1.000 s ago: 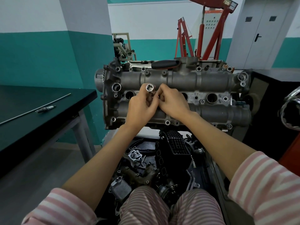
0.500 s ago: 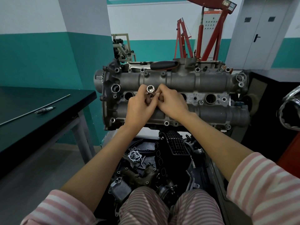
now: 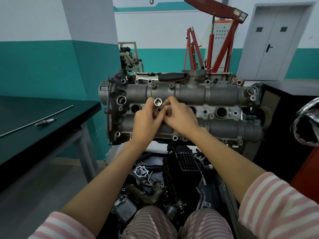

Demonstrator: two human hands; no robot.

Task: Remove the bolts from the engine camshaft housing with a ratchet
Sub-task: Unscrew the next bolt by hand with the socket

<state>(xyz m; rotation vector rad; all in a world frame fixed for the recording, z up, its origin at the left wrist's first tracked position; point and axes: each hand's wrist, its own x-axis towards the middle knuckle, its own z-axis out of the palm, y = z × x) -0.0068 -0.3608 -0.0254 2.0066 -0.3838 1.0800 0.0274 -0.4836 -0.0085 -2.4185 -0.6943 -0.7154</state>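
Note:
The grey camshaft housing [image 3: 189, 94] stands upright in front of me, with bolt holes and bolt heads along its edges. My left hand [image 3: 146, 121] grips a shiny metal socket [image 3: 158, 102], its open end facing me. My right hand [image 3: 179, 118] pinches at the socket's lower part, fingers curled against the left hand; what is between the fingers is hidden. A ratchet with a black handle [image 3: 172, 77] lies on top of the housing, untouched.
A dark table [image 3: 43, 128] at the left carries a thin rod [image 3: 36, 122] and a spark plug [image 3: 45, 121]. Loose engine parts [image 3: 155, 185] fill a bin below the housing. A red engine crane [image 3: 215, 40] stands behind. A chrome part [image 3: 307, 125] juts in at right.
Both hands have stayed together at the socket in front of the housing; only small finger movements show. The ratchet has not moved.

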